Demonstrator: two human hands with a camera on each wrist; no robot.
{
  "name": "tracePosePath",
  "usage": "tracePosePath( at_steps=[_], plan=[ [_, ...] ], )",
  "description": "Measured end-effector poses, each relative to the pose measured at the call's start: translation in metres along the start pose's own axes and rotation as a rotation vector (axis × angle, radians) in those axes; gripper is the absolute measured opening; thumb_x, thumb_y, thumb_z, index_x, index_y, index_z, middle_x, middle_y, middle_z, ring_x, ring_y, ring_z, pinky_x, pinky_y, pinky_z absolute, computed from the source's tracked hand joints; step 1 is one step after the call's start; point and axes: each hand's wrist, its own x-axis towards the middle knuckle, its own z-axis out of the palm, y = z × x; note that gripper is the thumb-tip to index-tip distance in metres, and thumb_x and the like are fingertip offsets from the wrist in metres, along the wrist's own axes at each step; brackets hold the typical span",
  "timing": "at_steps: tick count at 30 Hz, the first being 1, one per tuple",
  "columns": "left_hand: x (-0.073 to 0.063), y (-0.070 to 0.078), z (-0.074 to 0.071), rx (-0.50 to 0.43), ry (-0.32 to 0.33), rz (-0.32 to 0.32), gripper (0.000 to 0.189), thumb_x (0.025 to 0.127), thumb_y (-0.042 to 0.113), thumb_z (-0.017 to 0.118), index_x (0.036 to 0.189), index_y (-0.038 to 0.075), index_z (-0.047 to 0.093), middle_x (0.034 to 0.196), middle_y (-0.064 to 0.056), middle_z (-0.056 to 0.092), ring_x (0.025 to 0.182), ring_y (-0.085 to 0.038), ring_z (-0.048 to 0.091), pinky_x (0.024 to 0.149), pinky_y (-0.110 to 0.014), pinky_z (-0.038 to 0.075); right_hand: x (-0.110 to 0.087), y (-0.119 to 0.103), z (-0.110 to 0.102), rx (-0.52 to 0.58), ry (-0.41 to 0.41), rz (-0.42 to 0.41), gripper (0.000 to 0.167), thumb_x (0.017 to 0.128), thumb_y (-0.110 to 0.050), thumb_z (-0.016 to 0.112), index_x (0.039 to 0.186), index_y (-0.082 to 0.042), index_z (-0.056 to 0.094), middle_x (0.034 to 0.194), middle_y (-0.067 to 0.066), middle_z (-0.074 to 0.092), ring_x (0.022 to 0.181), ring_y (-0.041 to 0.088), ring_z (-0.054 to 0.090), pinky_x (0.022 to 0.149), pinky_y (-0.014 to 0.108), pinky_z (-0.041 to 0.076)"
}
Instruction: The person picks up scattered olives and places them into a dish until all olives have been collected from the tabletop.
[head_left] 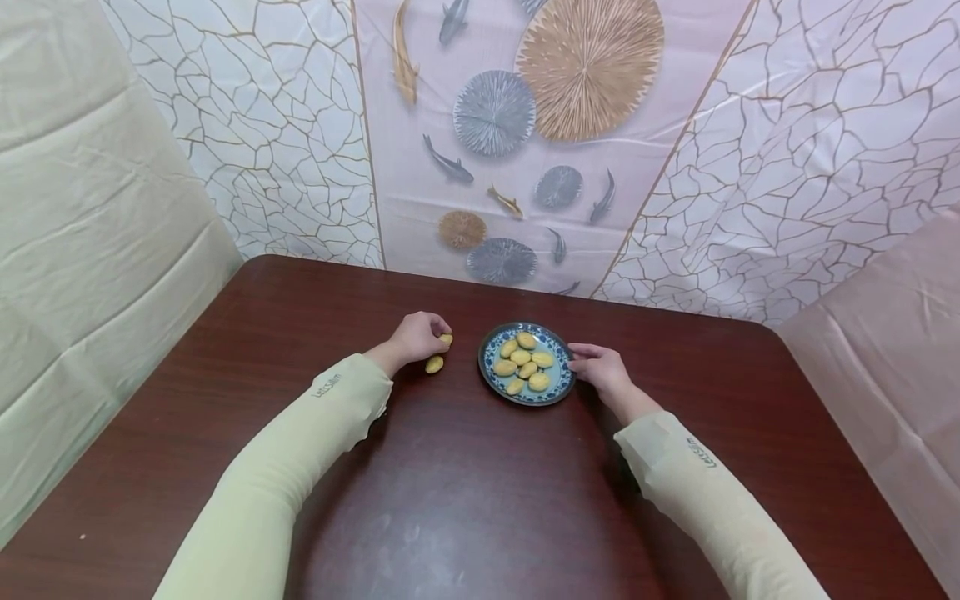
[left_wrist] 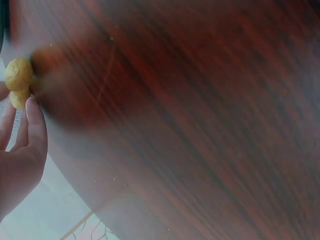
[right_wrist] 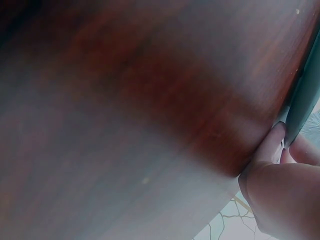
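My left hand [head_left: 422, 337] pinches a small yellow potato-like piece [head_left: 447, 340] in its fingertips, low over the table left of the plate. Just in front of that hand lies a second yellow oval piece [head_left: 434, 364]. In the left wrist view two yellow lumps overlap, the nearer lump [left_wrist: 19, 74] partly covering the one by the fingertips [left_wrist: 34, 107]. A round blue-patterned plate [head_left: 491, 381] with a dark rim carries several more such pieces [head_left: 542, 359]. With thumb and fingers at its right edge, my right hand [head_left: 602, 369] grips the plate rim [right_wrist: 303, 100].
The dark reddish-brown wooden table [head_left: 480, 500] has rounded far corners. Right behind it hangs a patterned cloth [head_left: 315, 142] with fish and round motifs in its middle panel. Pale cloth [head_left: 82, 208] hangs at the left side, and another [head_left: 892, 350] at the right.
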Motion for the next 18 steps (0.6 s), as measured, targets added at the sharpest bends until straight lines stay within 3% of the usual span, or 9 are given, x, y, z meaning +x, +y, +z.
tracePosePath(
  at_steps=[4,12,18],
  plan=[
    [0.001,0.001,0.003,-0.012,-0.009,-0.018,0.022,0.086,0.010,0.063,0.106,0.001,0.066,0.106,-0.014,0.065,0.096,-0.024,0.059,0.086,-0.033,0.048,0.000,0.000,0.000,-0.001,-0.003,0.001,0.046,0.091,0.000,0.055,0.136,0.000,0.047,0.132,0.021,0.052,0.084,0.002,0.055,0.073,0.016,0.050],
    [0.010,0.005,0.003,-0.114,0.039,-0.036,0.025,0.083,0.012,0.068,0.106,0.003,0.068,0.105,-0.014,0.067,0.097,-0.023,0.060,0.086,-0.032,0.048,0.001,0.000,0.000,-0.001,-0.004,0.014,0.046,0.091,-0.001,0.055,0.136,-0.001,0.046,0.136,0.022,0.049,0.089,0.004,0.055,0.074,0.016,0.050],
    [0.012,0.019,0.003,-0.188,0.048,0.011,0.027,0.084,0.015,0.068,0.109,0.004,0.068,0.107,-0.013,0.067,0.096,-0.022,0.061,0.080,-0.030,0.050,0.001,0.001,0.000,-0.007,0.000,0.015,0.045,0.091,-0.001,0.054,0.136,-0.001,0.047,0.136,0.021,0.050,0.091,0.005,0.056,0.075,0.016,0.050]
  ],
)
